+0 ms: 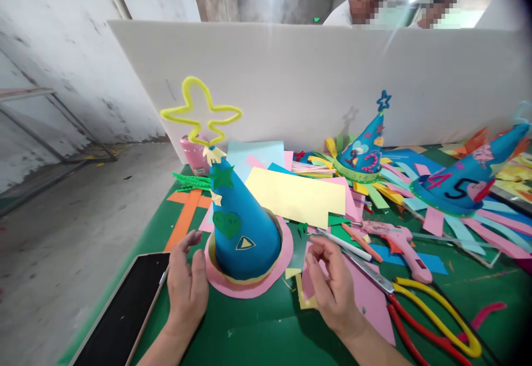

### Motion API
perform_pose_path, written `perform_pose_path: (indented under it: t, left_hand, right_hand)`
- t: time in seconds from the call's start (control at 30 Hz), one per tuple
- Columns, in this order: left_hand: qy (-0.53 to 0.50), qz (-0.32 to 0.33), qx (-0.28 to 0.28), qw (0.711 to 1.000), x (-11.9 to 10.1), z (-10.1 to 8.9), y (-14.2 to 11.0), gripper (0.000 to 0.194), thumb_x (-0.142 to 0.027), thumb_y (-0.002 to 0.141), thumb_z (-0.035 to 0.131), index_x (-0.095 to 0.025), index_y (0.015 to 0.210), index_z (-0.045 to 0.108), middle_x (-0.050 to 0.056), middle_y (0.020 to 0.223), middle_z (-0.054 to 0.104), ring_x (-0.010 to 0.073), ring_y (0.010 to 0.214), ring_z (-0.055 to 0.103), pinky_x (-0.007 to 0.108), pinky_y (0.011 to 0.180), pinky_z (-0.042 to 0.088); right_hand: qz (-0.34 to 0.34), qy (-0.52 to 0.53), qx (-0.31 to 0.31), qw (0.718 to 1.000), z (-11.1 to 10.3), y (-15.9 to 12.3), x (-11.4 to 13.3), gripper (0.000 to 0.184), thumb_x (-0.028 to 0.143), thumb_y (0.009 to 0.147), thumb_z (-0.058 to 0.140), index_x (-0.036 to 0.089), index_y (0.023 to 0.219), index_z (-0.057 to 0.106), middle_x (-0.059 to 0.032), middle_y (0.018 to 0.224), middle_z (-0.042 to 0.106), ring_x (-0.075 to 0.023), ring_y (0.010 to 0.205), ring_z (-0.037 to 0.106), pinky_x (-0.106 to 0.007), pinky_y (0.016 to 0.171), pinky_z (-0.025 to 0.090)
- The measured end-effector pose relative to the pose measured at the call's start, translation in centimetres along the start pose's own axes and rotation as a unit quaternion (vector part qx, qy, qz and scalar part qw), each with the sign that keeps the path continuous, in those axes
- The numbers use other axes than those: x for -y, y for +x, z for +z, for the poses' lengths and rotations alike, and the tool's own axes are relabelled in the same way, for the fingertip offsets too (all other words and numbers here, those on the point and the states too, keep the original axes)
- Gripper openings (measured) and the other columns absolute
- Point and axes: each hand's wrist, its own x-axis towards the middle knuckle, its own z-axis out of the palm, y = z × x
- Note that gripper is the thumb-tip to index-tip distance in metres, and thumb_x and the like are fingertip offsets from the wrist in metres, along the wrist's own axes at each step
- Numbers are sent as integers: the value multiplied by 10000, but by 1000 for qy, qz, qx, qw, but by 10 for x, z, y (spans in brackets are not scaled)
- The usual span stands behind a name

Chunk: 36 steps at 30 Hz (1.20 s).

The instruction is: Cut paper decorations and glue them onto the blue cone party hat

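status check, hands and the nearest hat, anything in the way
Left hand empty, beside blue hat; right hand empty, loosely curled, over pink paper. Hat upright between them. Scissors, glue gun close on the right.

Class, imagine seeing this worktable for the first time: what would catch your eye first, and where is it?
First, the tall blue cone hat topped by a yellow star outline, between the left hand and right hand. Next, two smaller-looking decorated hats: one farther back, one at the right. Then the red-and-yellow-handled scissors, at the lower right.
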Motion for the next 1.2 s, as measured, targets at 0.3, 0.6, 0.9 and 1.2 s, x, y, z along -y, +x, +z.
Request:
perform_pose_path:
  t: [0.3,0.6,0.9,1.2]
  left_hand:
    - [-83,14,-37,996,6,3,-6,364,-374,876,311,-164,1146,437,107,1082,518,230,1004,496,395,876,373]
    - [-160,-28,-21,987,-18,1,-7,424,-439,876,292,-171,1156,464,115,1135,515,230,1078,465,382,925,345]
    - [-232,-129,39,963,-41,5,-30,457,-435,872,332,-218,1268,400,71,1331,405,220,1233,331,365,1008,270]
    - [-315,-139,47,938,-46,12,-11,484,-467,868,309,-223,1280,383,58,1337,404,227,1241,319,385,1021,250]
  right_hand:
    - [-4,-52,39,998,5,3,2,371,270,844,441,236,1205,365,-72,989,487,-206,893,482,-374,756,431]
    - [-30,-189,182,964,17,24,11,721,468,819,428,197,1380,65,-105,1438,189,-266,1298,165,-490,1019,220]
    - [-40,-240,210,947,25,34,0,829,585,748,437,118,1372,157,-162,1398,278,-345,1273,199,-535,983,235]
    - [-38,-273,195,941,35,15,33,784,539,780,407,88,1369,153,-148,1409,254,-317,1292,149,-506,1008,213]
